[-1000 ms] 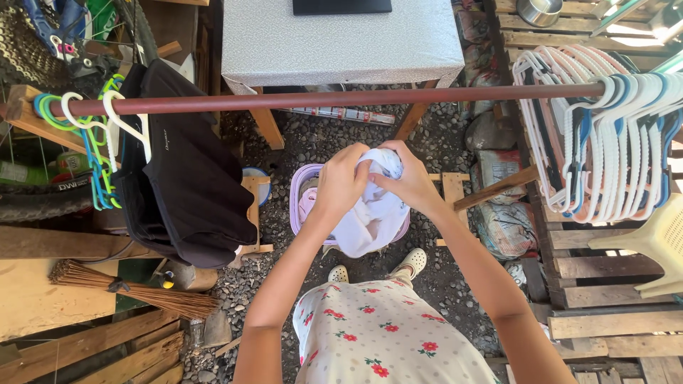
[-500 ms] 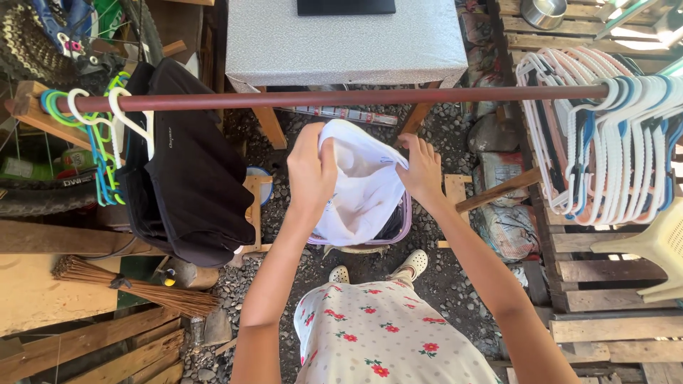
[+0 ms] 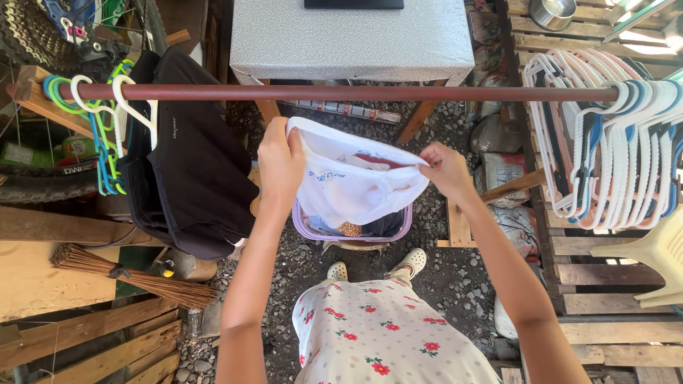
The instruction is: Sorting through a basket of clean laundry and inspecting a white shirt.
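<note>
Shirt (image 3: 348, 188) now spread wide; 2 hands, left hand (image 3: 279, 162) & right hand (image 3: 445, 171), clamp its edges.

We stand on dark gravel ground (image 3: 455, 284), wooden pallets (image 3: 605, 313) at our right, a grey speckled tabletop (image 3: 348, 39) ahead beyond a reddish-brown metal rail (image 3: 341, 92), in sunlight

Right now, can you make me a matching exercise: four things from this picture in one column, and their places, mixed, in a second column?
Things:
1. white garment
2. black garment
3. laundry basket
4. broom

Places:
A. on the gravel, below the hands
B. on a hanger on the rod
C. lying on wood at the left
D. stretched between left hand and right hand

Pairs: 1-D, 2-B, 3-A, 4-C
</note>
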